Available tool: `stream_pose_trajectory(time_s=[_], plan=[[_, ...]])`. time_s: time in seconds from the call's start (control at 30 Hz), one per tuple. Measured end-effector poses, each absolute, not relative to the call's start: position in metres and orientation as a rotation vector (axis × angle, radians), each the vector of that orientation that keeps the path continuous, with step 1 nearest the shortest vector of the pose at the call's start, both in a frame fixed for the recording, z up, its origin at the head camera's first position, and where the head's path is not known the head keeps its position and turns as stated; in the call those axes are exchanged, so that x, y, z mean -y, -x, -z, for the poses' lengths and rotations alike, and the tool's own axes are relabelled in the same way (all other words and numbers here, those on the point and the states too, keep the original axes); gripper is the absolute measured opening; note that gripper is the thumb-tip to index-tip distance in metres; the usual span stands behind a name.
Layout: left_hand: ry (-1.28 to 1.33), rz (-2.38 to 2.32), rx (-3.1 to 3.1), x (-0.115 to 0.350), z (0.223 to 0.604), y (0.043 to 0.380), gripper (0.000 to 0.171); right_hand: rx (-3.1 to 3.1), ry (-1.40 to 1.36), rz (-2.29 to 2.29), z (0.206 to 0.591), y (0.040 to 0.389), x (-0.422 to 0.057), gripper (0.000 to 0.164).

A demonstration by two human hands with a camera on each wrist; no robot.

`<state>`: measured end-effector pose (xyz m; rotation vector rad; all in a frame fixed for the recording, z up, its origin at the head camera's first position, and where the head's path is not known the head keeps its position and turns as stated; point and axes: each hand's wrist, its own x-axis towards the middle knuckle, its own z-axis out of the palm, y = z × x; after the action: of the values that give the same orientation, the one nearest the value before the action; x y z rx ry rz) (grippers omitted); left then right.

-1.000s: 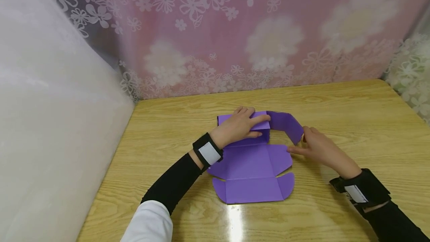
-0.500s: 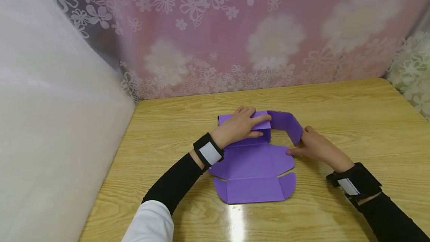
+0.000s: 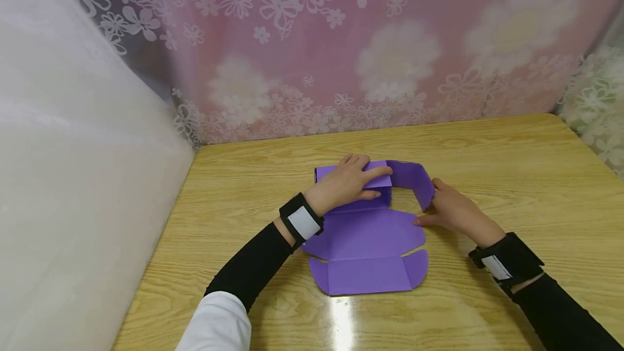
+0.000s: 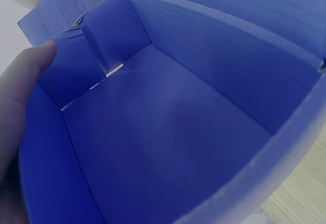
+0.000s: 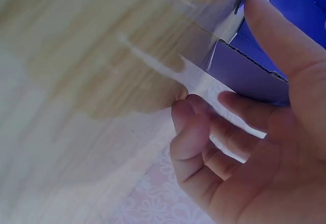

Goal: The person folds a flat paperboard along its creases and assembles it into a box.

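Note:
A partly folded purple cardboard box lies on the table, its front panels flat and its rear part raised. My left hand grips that rear part, fingers over the top and thumb lower at the front. The left wrist view shows a digit against a wall of the box's hollow. From the rear right corner a bent side flap sticks out. The fingers of my right hand rest behind that flap. Its thumb touches the edge of the lower side flap; the remaining fingers curl loosely.
The wooden table extends all round the box. Behind it hangs a pink floral curtain, and a white sheet slopes along the left side. Black bands wrap both wrists.
My right hand has moved left, pushing the end of the bent side flap inward a little. The lower right flap tilts slightly. The left hand keeps its place on the box.

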<state>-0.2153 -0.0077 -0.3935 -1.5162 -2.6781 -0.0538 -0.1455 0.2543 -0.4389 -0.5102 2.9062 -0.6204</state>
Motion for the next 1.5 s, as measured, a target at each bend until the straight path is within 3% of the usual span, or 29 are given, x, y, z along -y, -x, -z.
stream_pose_trajectory(time_s=[0.97,1.5], plan=[[1.49,0.061,2.705,0.008,0.396,0.216,0.054,-3.025,0.597,0.6,0.438,0.132,-0.24,0.043],[1.5,0.052,2.656,0.009,0.396,0.216,0.053,-3.03,0.633,0.596,0.441,0.126,-0.237,0.062]])
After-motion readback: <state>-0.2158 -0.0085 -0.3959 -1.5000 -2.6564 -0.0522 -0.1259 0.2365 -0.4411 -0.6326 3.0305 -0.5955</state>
